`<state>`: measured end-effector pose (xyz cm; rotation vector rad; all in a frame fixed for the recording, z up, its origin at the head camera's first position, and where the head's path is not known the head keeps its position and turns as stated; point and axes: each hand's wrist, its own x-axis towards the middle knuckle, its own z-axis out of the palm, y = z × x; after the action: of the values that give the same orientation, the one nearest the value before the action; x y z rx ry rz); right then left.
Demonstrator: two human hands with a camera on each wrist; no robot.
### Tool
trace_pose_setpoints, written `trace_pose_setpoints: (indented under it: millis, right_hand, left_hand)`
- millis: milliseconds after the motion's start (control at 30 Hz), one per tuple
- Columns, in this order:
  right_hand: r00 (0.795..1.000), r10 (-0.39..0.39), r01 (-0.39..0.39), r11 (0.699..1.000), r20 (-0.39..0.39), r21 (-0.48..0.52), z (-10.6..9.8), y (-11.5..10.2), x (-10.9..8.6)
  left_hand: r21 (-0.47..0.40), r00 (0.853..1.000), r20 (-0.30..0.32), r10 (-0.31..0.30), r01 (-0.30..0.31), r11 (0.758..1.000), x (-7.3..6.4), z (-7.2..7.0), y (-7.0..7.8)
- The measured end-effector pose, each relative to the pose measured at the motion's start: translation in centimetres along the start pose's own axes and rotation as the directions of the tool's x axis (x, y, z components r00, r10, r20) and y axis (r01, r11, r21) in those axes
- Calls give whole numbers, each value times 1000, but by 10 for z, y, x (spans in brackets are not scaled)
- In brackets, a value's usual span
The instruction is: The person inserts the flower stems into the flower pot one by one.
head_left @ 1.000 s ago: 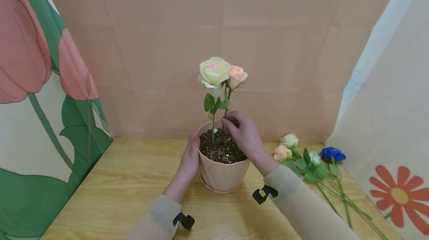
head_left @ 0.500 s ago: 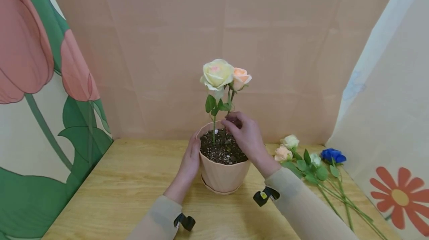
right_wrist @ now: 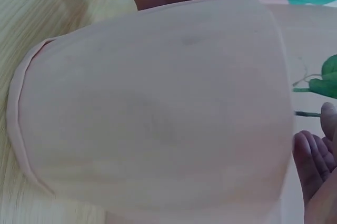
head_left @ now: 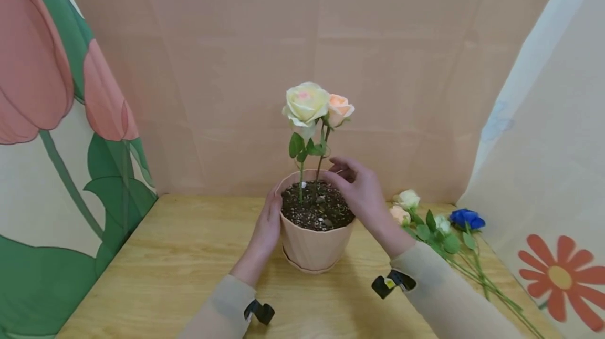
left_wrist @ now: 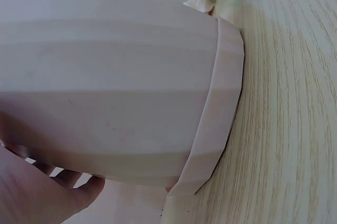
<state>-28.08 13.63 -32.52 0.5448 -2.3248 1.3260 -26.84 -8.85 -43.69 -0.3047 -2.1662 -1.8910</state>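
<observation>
A pale pink flower pot (head_left: 317,248) filled with dark soil (head_left: 312,215) stands on the table. Upright in the soil are a cream rose (head_left: 306,105) with a green stem and a smaller peach rose (head_left: 340,111) with a brownish stem. My left hand (head_left: 267,224) lies along the pot's left side, fingers against its wall; the left wrist view shows the pot wall (left_wrist: 116,71) and its saucer close up. My right hand (head_left: 363,192) hovers at the pot's right rim, fingers loosely bent, apart from the peach rose's stem and holding nothing.
Several loose roses lie on the wooden table (head_left: 203,234) at the right, among them a blue rose (head_left: 467,218) and a white rose (head_left: 408,198). A pinkish backdrop (head_left: 236,65) rises behind the pot, with printed flower panels at both sides.
My right hand has let go of the peach rose's stem and moved a little to the right. Both roses remain upright, and my left hand stays on the pot.
</observation>
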Motion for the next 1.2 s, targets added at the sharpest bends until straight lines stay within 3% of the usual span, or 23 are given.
trace_pose_setpoints:
  millis: [167, 600, 867, 1200]
  right_hand:
    - [998, 52, -49, 997, 43, -56, -25, 1, -11]
    - [999, 40, -32, 977, 35, -211, -97, 22, -36]
    - [996, 83, -71, 945, 25, -320, -131, 41, -58]
    - [997, 81, -75, 935, 2, -347, -163, 64, -83]
  left_hand:
    - [-12, 1000, 9, 0, 0, 1000, -1, 0, 1]
    - [28, 1000, -3, -12, 12, 1000, -1, -1, 2]
    - [15, 1000, 2, 2, -2, 1000, -1, -2, -1]
    - [-24, 1000, 14, 15, -15, 1000, 0, -1, 2]
